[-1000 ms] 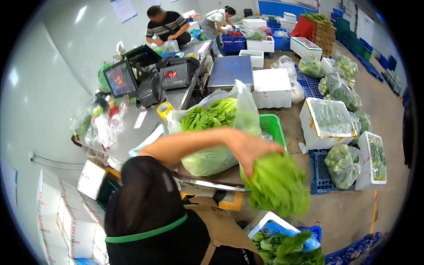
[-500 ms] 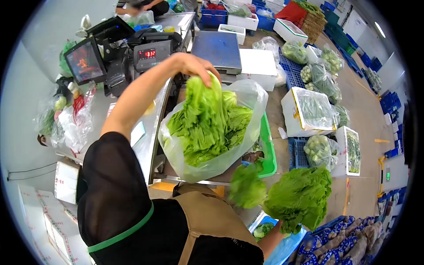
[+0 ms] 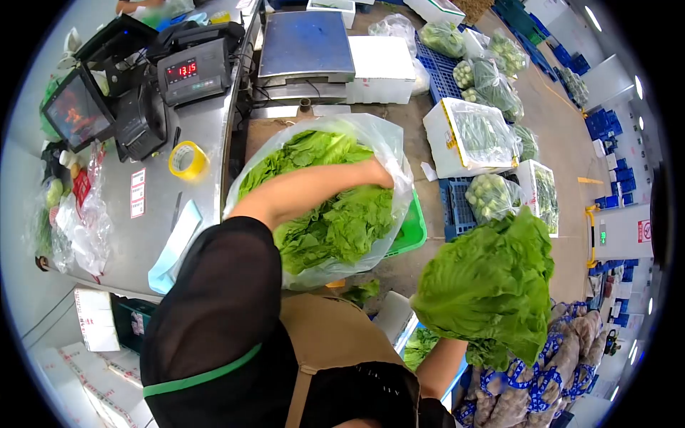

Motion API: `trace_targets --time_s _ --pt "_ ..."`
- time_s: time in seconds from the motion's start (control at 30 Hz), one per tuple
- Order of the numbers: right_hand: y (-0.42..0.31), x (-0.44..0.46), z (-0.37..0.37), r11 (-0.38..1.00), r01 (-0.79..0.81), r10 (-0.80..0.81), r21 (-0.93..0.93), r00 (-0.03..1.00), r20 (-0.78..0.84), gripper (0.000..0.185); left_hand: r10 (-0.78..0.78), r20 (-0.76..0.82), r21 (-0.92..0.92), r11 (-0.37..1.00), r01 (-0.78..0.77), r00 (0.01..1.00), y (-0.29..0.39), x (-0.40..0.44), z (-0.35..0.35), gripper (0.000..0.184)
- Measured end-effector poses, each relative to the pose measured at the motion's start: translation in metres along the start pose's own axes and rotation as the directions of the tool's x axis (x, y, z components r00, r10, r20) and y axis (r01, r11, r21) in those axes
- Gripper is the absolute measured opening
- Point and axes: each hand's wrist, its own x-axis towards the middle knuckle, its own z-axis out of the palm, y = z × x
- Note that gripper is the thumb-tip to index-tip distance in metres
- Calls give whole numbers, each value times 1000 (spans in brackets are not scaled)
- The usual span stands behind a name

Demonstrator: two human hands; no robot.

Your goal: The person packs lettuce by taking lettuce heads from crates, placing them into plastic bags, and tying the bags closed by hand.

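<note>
A clear plastic bag (image 3: pixel 403 153) stands open, full of leafy green lettuce (image 3: pixel 335 232). My left hand (image 3: pixel 380 173) reaches across the lettuce to the bag's right side, its fingers hidden there. At the lower right, my right hand (image 3: pixel 451 348) holds up a large lettuce head (image 3: pixel 489 285), which covers its fingers. A green basket (image 3: pixel 412 232) shows beside and under the bag. Below, more lettuce (image 3: pixel 421 346) lies in a lined box. A loose green leaf (image 3: pixel 362 291) is near the bag's lower edge.
At left, a metal table (image 3: pixel 153 182) bears yellow tape (image 3: pixel 188 161), a screen (image 3: pixel 78 114) and a display unit (image 3: pixel 194 73). A blue-topped scale (image 3: pixel 307 46) and white box (image 3: pixel 382 68) stand behind the bag. Bagged vegetables (image 3: pixel 492 197) and stacked sacks (image 3: pixel 514 389) are at right.
The lettuce my left hand held above the bag is now among the rest, and that hand has moved right and down. My right hand has raised its lettuce head. The view has shifted right.
</note>
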Motion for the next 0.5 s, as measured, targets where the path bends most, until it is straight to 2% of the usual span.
trace_targets --time_s 0.03,0.13,0.17,0.2,0.23,0.3,0.33,0.37,0.4,0.43,0.5 --pt "-2 2 13 999 -15 12 52 998 61 78 -24 27 -53 998 25 999 13 -24 -28 42" --pt "-4 10 62 981 -97 46 166 956 288 77 75 7 -21 997 -75 997 -57 34 4 41" --pt "-5 12 80 974 -132 55 181 925 376 77 182 -19 -74 980 -183 983 -42 18 -30 44" --pt "-7 16 98 970 -163 60 180 880 471 76 285 -50 -119 950 -289 957 -14 -9 -85 47" --pt "-9 18 116 967 -185 58 178 833 551 76 141 -11 -227 964 -139 990 16 -43 -128 50" --pt "-14 29 157 991 -121 27 65 639 769 76 228 49 -305 931 -203 972 -5 -19 -142 69" --pt "-17 36 177 999 28 3 -19 482 876 75 271 78 -346 910 -229 959 -16 -7 -149 79" --pt "-21 44 199 945 320 -31 -62 278 960 75 228 63 -258 944 -205 972 -2 -26 -164 82" --pt "-23 52 222 702 709 -98 64 8 995 88 186 45 -167 970 -176 981 2 -42 -172 86" --pt "-12 58 232 539 842 80 24 -80 994 93 218 27 -68 974 -216 976 1 -48 -175 85" --pt "24 69 240 239 970 204 42 -93 974 96 214 20 -121 970 -210 977 4 -57 -178 85"
